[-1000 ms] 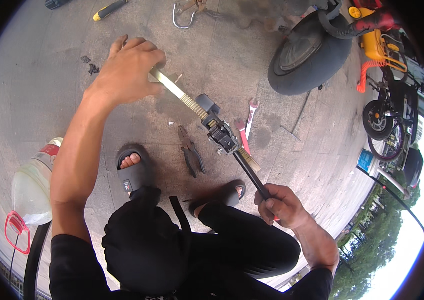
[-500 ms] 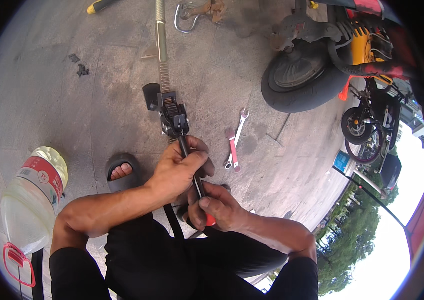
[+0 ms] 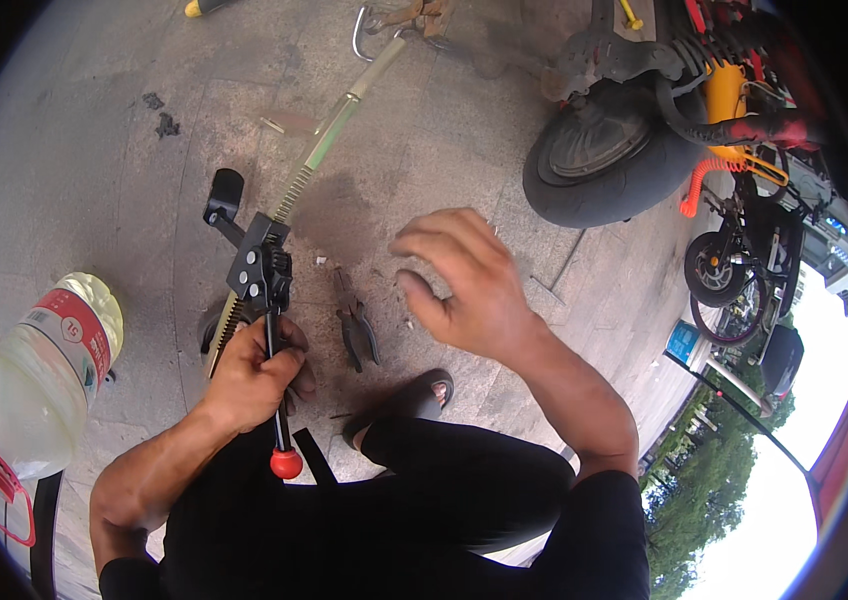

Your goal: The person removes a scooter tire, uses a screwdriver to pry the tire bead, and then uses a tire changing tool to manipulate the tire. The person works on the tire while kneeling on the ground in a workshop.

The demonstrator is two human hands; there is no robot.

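Note:
My left hand (image 3: 254, 380) is wrapped round the black lever (image 3: 281, 425) of a toothed-bar ratchet tool. A red ball knob (image 3: 286, 463) caps the lever's near end. The lever joins a black metal ratchet block (image 3: 256, 270), fitted on a long toothed metal bar (image 3: 324, 140) that slants away to the upper right. A curved black pad (image 3: 227, 192) sticks out from the block's left. My right hand (image 3: 469, 285) is raised over the ground, holding nothing, its fingers apart and curved. Between my hands, pliers (image 3: 356, 335) with dark handles lie on the paving.
A scooter wheel with a black tire (image 3: 609, 160) stands at the upper right, near an orange coiled hose (image 3: 699, 185). A large clear bottle (image 3: 54, 350) is at my left. A metal hook (image 3: 362, 38) lies at the far side, and another scooter (image 3: 729, 260) stands further right.
My right hand has let go of the lever and moved up and right. My left hand has shifted left, tilting the tool. The pliers have come into sight; the two wrenches are no longer visible.

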